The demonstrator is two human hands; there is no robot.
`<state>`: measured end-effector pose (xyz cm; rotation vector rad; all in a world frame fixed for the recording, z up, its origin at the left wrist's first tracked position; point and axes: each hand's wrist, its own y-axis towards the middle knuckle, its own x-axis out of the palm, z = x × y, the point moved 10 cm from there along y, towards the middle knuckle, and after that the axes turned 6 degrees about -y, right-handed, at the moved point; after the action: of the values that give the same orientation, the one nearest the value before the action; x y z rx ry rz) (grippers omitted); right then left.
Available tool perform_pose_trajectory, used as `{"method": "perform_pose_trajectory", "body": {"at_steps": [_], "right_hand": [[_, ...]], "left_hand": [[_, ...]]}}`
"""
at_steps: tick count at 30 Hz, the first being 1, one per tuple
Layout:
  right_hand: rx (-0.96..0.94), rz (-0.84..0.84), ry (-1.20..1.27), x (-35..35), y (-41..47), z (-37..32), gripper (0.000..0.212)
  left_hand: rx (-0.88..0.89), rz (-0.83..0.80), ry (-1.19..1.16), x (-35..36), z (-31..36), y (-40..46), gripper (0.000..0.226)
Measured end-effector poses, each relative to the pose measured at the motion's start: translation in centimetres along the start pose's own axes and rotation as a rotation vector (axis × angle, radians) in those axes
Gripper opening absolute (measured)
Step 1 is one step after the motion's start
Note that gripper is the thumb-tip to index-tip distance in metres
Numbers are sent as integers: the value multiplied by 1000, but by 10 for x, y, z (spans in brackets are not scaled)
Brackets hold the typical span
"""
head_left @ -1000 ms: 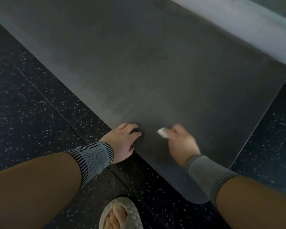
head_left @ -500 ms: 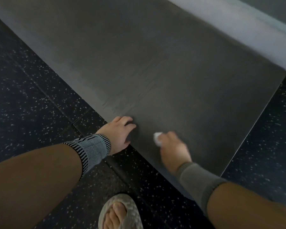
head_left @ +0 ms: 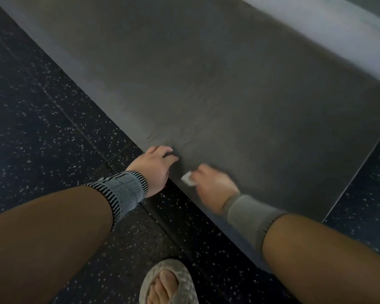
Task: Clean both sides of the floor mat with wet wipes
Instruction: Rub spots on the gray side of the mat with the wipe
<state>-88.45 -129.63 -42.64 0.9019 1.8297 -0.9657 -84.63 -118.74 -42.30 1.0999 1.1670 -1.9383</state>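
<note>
On speckled floor (head_left: 42, 132), dark scuffed mat (head_left: 239, 102)

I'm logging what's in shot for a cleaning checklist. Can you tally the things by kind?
Floor mat: 1
Wet wipe: 1
Wrist sleeves, striped and plain grey: 2
Braided sandal: 1
Total: 5

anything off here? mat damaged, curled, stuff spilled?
Nothing stands out. The floor mat lies flat on the speckled floor, with no visible tear or spill. Faint streaks near its edge look like wipe marks. The left hand rests on the mat's edge; the blurred right hand holds a wet wipe on the mat.
</note>
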Motion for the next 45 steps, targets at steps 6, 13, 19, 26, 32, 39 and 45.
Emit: {"method": "perform_pose_trajectory", "body": {"at_steps": [6,13,19,26,32,39,45], "right_hand": [[391,161,101,-20,11,60,36],[205,82,-53,-17,50,46,32],[48,12,41,-1,51,-24,33],[492,193,17,-40,62,83,29],[-152,-32,-4,1,63,-47,34],[463,182,45,-41,74,70,32],[-75,37,5,-14,91,-27,39]], "left_hand": [[-54,25,-17,2,-16,-1,50],[-177,100,-10,-16,-49,4,53],[-282,130,-78,-16,-68,4,48],[-271,158,-111,-14,-71,4,48],[-331,188,-162,-23,-77,13,48],[-313,246,-202,-20,-83,6,46],[-354,277,-219,-28,-90,12,53]]}}
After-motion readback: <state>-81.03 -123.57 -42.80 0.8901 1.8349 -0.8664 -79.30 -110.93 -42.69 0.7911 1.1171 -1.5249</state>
